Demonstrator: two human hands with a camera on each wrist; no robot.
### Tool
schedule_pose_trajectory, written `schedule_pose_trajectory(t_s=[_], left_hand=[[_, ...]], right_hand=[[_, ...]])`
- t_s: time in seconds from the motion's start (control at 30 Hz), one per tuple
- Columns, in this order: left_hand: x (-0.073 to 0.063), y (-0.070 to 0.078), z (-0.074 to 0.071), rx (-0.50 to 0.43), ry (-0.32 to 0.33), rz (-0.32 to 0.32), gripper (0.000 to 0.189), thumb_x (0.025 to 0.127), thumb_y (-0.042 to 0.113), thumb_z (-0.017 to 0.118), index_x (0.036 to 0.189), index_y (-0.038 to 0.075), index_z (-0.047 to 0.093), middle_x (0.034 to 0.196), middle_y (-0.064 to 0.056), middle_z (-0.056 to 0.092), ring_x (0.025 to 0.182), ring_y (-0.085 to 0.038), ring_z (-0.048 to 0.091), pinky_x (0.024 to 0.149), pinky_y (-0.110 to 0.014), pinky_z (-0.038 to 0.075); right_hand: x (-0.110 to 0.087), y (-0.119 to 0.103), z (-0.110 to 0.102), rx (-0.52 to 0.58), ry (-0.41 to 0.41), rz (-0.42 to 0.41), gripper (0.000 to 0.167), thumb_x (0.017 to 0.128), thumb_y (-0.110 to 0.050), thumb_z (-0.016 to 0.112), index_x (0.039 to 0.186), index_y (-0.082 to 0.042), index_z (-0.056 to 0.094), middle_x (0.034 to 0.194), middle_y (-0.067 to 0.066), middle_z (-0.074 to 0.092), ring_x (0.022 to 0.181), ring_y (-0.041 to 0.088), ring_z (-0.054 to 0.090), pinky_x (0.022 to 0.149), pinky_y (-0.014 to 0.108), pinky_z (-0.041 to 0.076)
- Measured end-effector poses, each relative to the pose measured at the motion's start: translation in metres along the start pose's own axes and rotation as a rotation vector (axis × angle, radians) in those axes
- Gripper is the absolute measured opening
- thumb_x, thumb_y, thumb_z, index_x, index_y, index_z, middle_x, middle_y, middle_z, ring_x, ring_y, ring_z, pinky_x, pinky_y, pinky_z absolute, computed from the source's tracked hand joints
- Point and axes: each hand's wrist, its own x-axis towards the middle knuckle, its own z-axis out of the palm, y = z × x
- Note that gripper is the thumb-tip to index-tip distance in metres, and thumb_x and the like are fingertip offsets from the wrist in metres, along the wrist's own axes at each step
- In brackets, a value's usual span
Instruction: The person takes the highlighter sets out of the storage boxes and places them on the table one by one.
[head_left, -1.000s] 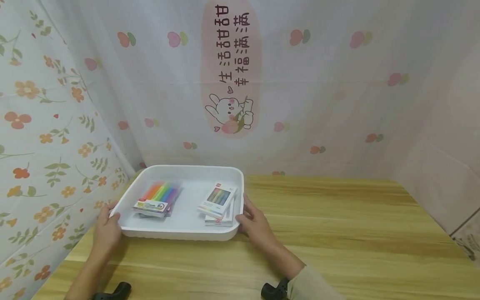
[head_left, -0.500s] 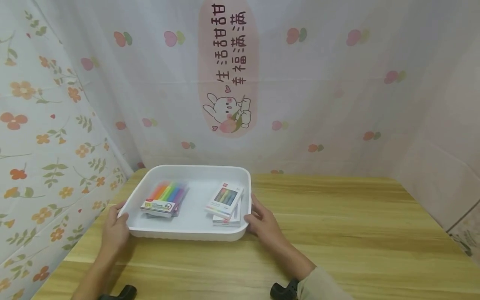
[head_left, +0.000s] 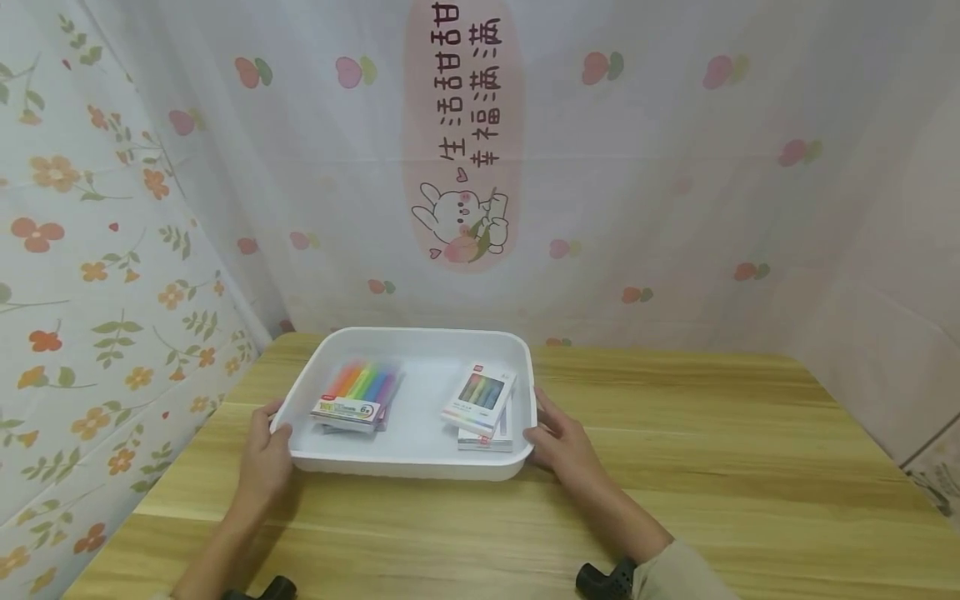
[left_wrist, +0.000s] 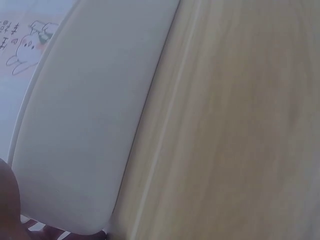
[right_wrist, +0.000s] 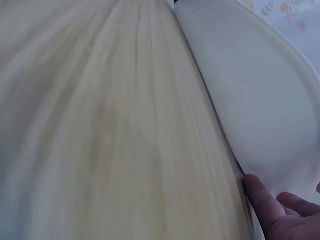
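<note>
A white plastic tray (head_left: 405,468) is between my two hands, its lower edge along the wooden table in both wrist views. My left hand (head_left: 264,454) grips the left wall near the front corner, thumb at the rim. On the opposite wall my right hand (head_left: 566,442) holds the tray the same way; some of its fingers (right_wrist: 262,200) show low against the outer wall. Inside, a clear pack of rainbow-coloured pens (head_left: 358,396) lies at left on a similar pack. At right, a white box with a window of coloured sticks (head_left: 480,398) lies slantwise on another white box (head_left: 487,442).
The wooden table (head_left: 712,467) extends to the right of the tray and in front of it. A curtain with printed fruit and a rabbit (head_left: 461,221) hangs behind the table, and a flowered curtain (head_left: 97,317) borders the left side.
Both hands and the tray have moved to the right across the table. The packs and boxes have travelled along inside it, and the grip looks the same.
</note>
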Motion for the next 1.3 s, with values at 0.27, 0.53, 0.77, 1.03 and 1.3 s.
schedule_pose_trajectory(t_s=[0.27, 0.53, 0.77, 1.03, 1.3], left_hand=[[-0.005, 0.007, 0.018, -0.017, -0.036, 0.034, 0.051, 0.105, 0.01, 0.025, 0.151, -0.011, 0.019, 0.159, -0.037, 0.024, 0.15, -0.051, 0.023, 0.122, -0.064, 0.023], [-0.01, 0.014, 0.036, -0.033, -0.028, 0.032, 0.048, 0.105, 0.011, 0.027, 0.149, -0.008, 0.023, 0.159, -0.035, 0.027, 0.149, -0.046, 0.028, 0.124, -0.06, 0.023], [-0.013, 0.018, 0.051, -0.03, -0.06, 0.031, 0.047, 0.106, 0.014, 0.026, 0.15, -0.003, 0.023, 0.157, -0.033, 0.032, 0.143, -0.043, 0.037, 0.12, -0.06, 0.027], [-0.021, 0.024, 0.067, -0.116, -0.086, 0.003, 0.047, 0.106, 0.016, 0.028, 0.151, 0.004, 0.022, 0.162, -0.025, 0.028, 0.148, -0.037, 0.034, 0.125, -0.059, 0.022], [-0.026, 0.03, 0.087, -0.137, -0.113, 0.027, 0.046, 0.106, 0.016, 0.03, 0.151, 0.007, 0.023, 0.161, -0.022, 0.031, 0.146, -0.035, 0.037, 0.124, -0.058, 0.024]], right_hand=[[-0.005, 0.002, -0.022, 0.0, 0.014, 0.026, 0.07, 0.096, -0.012, 0.056, 0.16, -0.023, 0.03, 0.158, 0.025, 0.04, 0.133, 0.042, 0.057, 0.094, 0.044, 0.058], [-0.007, 0.002, -0.044, -0.052, 0.025, 0.047, 0.07, 0.096, -0.016, 0.057, 0.16, -0.026, 0.03, 0.159, 0.024, 0.04, 0.137, 0.041, 0.053, 0.098, 0.044, 0.057], [-0.012, 0.003, -0.061, -0.041, 0.028, 0.072, 0.07, 0.097, -0.016, 0.057, 0.16, -0.028, 0.03, 0.16, 0.024, 0.038, 0.137, 0.04, 0.053, 0.097, 0.041, 0.057], [-0.015, 0.006, -0.079, -0.011, 0.043, 0.082, 0.071, 0.095, -0.012, 0.058, 0.16, -0.026, 0.031, 0.157, 0.028, 0.041, 0.13, 0.032, 0.056, 0.092, 0.035, 0.06], [-0.02, 0.008, -0.102, -0.08, 0.056, 0.082, 0.072, 0.096, -0.013, 0.055, 0.161, -0.024, 0.027, 0.157, 0.028, 0.039, 0.128, 0.028, 0.056, 0.092, 0.031, 0.059]])
